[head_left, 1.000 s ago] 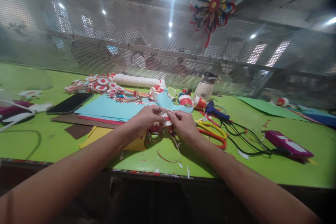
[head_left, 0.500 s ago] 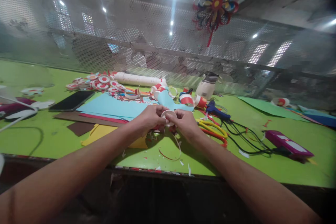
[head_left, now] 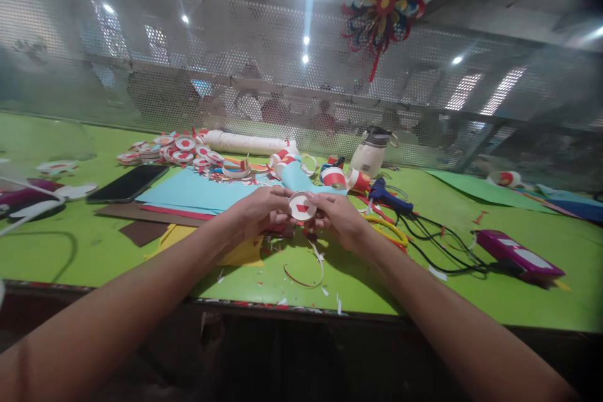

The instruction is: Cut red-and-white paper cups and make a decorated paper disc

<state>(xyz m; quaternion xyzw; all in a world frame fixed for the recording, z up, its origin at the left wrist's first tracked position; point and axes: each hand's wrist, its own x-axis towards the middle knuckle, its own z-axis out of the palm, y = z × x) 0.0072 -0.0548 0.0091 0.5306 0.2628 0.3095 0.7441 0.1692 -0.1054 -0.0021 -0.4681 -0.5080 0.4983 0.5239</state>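
Note:
Between my two hands is a small round paper cup base (head_left: 301,206), white with a red patch on its face, tilted toward me. My left hand (head_left: 266,210) pinches its left rim, and my right hand (head_left: 335,213) pinches the right rim with the thumb on top. Both hands are closed on it, just above the table's front part. Beneath them a thin curled paper strip (head_left: 307,284) lies among small scraps. Left of my left hand are light blue paper sheets (head_left: 198,191) and a yellow sheet (head_left: 188,242).
Cut cup bases (head_left: 183,149) are heaped at the back left, near a phone (head_left: 128,183) and a white roll (head_left: 249,141). To the right lie a blue glue gun (head_left: 391,196), cables and a purple power box (head_left: 518,254). A jug (head_left: 370,154) stands behind.
My right thumb has moved off the middle of the cup base to its rim, so the red patch now shows. My hands have drawn slightly apart around it.

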